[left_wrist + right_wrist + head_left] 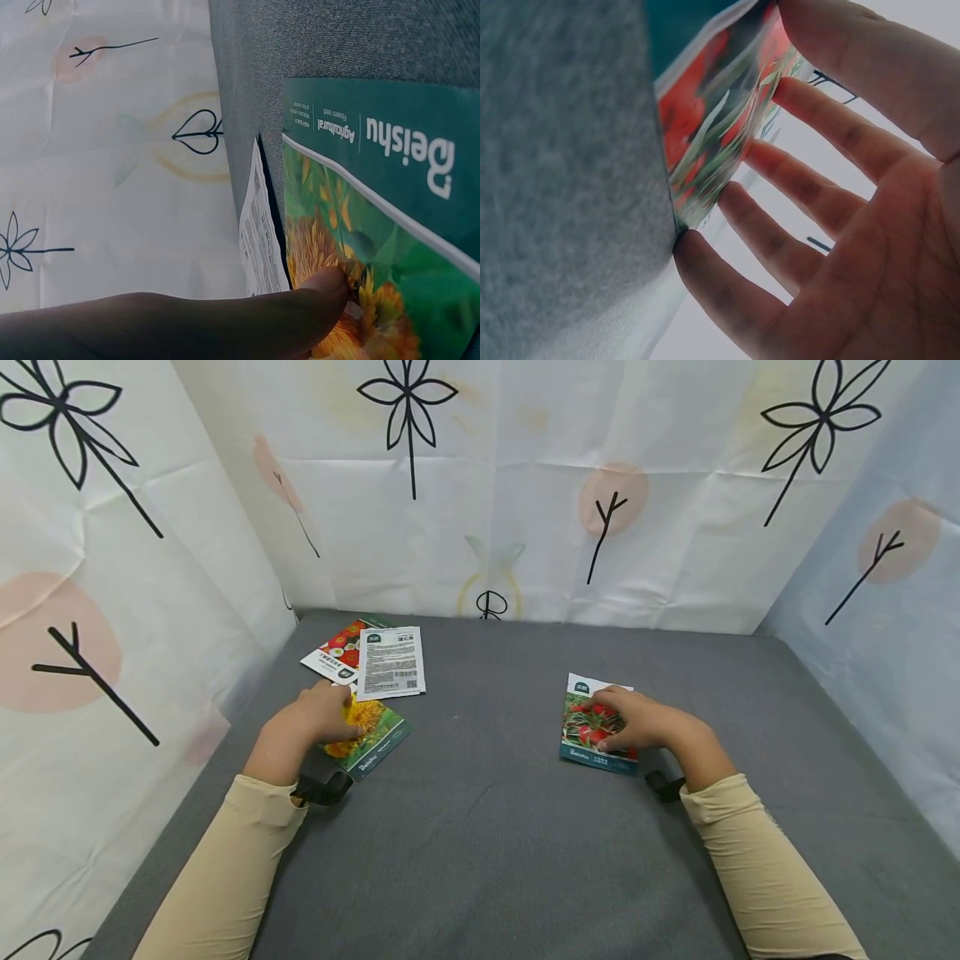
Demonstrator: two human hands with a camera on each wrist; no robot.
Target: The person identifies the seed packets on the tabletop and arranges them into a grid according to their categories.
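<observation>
A seed packet with yellow flowers and a green band [381, 745] lies at the left of the table. My left hand [318, 714] is over its left part, the thumb [326, 289] resting on the flower picture; the other fingers are out of the left wrist view. To the right, my right hand [637, 718] reaches over a seed packet with red flowers [576, 727]. Its fingers [765, 236] are spread and gently bent, with fingertips at the packet's surface and far edge, while the thumb lies near the band side.
Behind the left hand, a packet showing its white printed back [392, 664] overlaps another with red and white flowers [343, 647]. A grey cloth covers the table [480, 827]. White curtains with drawn plants [525, 527] enclose the back and sides.
</observation>
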